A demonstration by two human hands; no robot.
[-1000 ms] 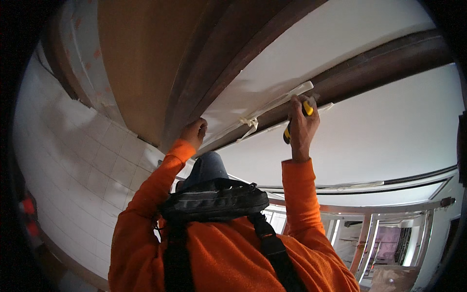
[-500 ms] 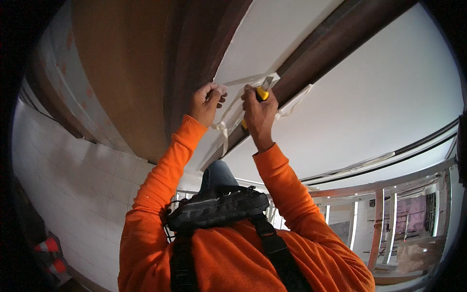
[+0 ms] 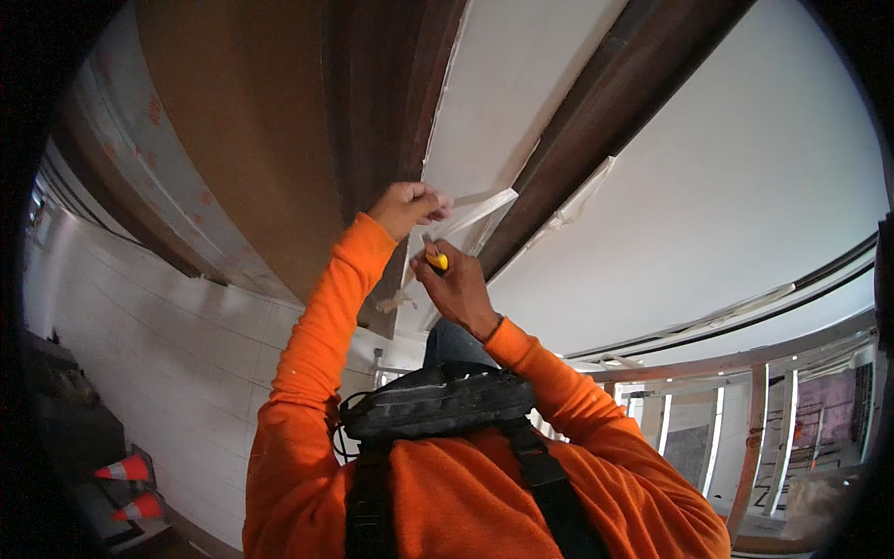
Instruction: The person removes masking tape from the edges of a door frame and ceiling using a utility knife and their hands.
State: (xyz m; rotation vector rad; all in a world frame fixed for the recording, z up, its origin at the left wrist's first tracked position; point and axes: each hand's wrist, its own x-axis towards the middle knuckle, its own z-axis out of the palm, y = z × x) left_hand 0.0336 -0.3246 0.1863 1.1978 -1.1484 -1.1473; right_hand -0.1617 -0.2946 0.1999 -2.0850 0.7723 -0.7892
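Note:
My left hand (image 3: pixel 410 207) is closed in a pinch beside the dark brown frame edge, its fingertips at one end of a pale strip of masking tape (image 3: pixel 486 207). The strip stretches rightward across the white panel (image 3: pixel 503 93) to the brown bar. Just below, my right hand (image 3: pixel 456 291) grips a yellow utility knife (image 3: pixel 437 261), its blade tip pointing up toward the strip. The knife's lower part is hidden in my palm. A crumpled bit of tape (image 3: pixel 396 302) hangs below my left wrist, near the panel's lower end.
A dark brown bar (image 3: pixel 596 102) divides the white panels, with loose tape (image 3: pixel 573 207) along its right edge. Brown covering (image 3: pixel 237 121) spans the left. Metal railing (image 3: pixel 759 438) stands at lower right; orange-and-white cones (image 3: pixel 140 506) lie at lower left. A black pouch (image 3: pixel 438 405) sits at my chest.
My right hand has come down and leftward with the knife, now below my left hand. My left hand has moved slightly lower. The view has shifted a little.

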